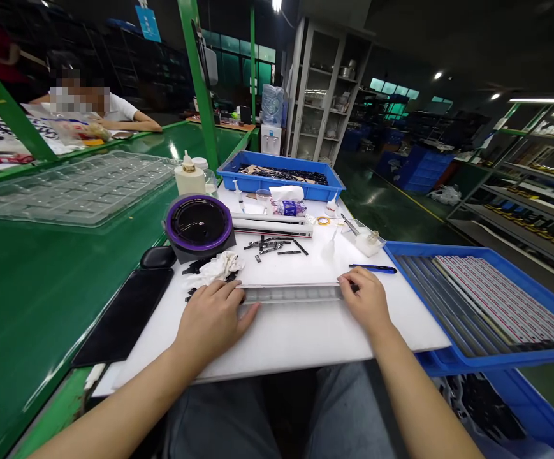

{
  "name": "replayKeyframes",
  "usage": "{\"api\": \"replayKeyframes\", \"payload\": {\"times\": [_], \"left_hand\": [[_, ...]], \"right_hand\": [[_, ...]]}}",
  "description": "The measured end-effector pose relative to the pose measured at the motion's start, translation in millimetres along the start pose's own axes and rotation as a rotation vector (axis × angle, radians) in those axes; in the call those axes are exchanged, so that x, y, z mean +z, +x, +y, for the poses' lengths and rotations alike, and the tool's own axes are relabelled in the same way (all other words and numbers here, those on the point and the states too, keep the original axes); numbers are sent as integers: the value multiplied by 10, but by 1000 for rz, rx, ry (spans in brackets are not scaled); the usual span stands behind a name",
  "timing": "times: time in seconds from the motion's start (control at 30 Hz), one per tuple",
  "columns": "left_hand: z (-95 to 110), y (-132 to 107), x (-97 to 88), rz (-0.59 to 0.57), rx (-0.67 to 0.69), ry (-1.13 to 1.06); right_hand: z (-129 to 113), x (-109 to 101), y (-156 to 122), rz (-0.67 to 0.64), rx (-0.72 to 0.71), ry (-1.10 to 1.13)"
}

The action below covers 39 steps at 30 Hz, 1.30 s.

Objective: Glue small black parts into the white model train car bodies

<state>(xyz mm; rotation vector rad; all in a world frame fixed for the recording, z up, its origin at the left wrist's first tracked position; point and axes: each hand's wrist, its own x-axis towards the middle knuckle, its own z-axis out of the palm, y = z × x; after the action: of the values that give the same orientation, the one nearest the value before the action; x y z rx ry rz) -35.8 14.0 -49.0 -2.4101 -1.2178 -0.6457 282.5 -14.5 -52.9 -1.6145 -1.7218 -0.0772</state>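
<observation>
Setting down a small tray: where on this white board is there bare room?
Bare white board lies in front of the long clear strip, between the left hand and right hand. A smaller patch sits between the strip and the scattered black parts. The back is crowded, around the tissue pack and purple-rimmed dish.

The long strip (291, 294) was clear, glossy plastic, and the white board (296, 338) beneath it had a smooth, matt plastic face. The crumpled rag (215, 268) was soft white cloth. The round disc (199, 223) was glossy black inside a purple plastic ring. The blue tray (449, 250) was moulded plastic with a slight sheen, and the green table (42, 319) had a smooth, reflective finish.
</observation>
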Motion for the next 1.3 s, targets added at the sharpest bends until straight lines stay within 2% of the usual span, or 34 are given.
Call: {"api": "replayKeyframes", "payload": {"times": [0.53, 0.77, 0.9, 1.07, 1.2, 1.3], "left_hand": [[-2, -4, -2, -18, -20, -27], [-17, -3, -9, -39, -49, -36], [-22, 20, -1, -56, -52, -42], [-19, 20, 0, -65, -46, -39], [-21, -5, -3, -77, -73, -36], [-23, -16, -3, -90, -79, -32]], "right_hand": [[5, -14, -3, -14, -15, 20], [33, -21, -30, 146, -132, 30], [31, -8, -31, 95, -162, 30], [34, -8, -34, 102, -145, 21], [21, -11, -44, -14, -153, -37], [12, -5, -48, -48, -138, -79]]}}
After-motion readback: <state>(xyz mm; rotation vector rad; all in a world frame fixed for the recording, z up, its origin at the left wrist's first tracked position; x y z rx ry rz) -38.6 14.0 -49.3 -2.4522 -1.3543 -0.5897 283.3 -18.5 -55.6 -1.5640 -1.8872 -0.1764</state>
